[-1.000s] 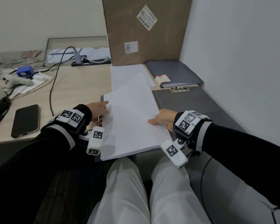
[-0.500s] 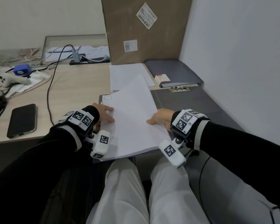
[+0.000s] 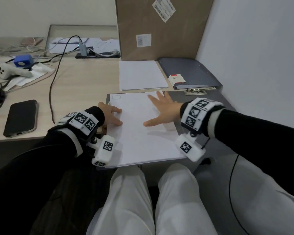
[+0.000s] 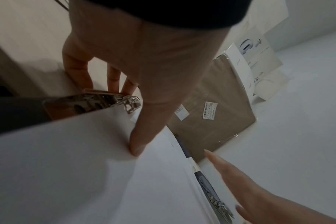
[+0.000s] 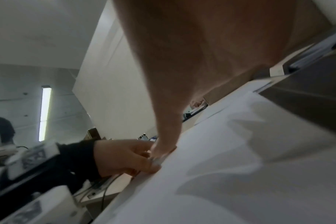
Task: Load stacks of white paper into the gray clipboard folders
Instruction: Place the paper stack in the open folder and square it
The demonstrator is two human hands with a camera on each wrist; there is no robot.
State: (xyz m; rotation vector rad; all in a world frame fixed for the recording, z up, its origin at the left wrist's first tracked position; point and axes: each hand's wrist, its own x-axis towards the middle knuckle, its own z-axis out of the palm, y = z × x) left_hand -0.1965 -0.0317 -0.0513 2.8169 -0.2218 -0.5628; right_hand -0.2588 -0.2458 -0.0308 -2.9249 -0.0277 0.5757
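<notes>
An open gray clipboard folder (image 3: 176, 96) lies at the desk's front edge with a stack of white paper (image 3: 139, 133) flat on it. My left hand (image 3: 112, 116) sits at the stack's left edge. In the left wrist view its fingers reach round the metal clip (image 4: 98, 100) while the thumb (image 4: 138, 145) presses on the paper. My right hand (image 3: 161, 111) lies flat with spread fingers on the upper right of the stack. A second paper stack (image 3: 141, 75) lies behind the folder. Closed gray folders (image 3: 190, 72) are piled at the back right.
A tall cardboard box (image 3: 159, 28) leans on the wall behind the paper. A phone (image 3: 20, 117) lies at the left front, and a black cable (image 3: 53, 92) runs across the desk. A white controller (image 3: 10, 72) and other clutter fill the far left. The wall is close on the right.
The paper stack, held tilted by its right edge, now lies flat on the folder. My right hand has let go of that edge and spread flat on top. My left hand stays at the clip.
</notes>
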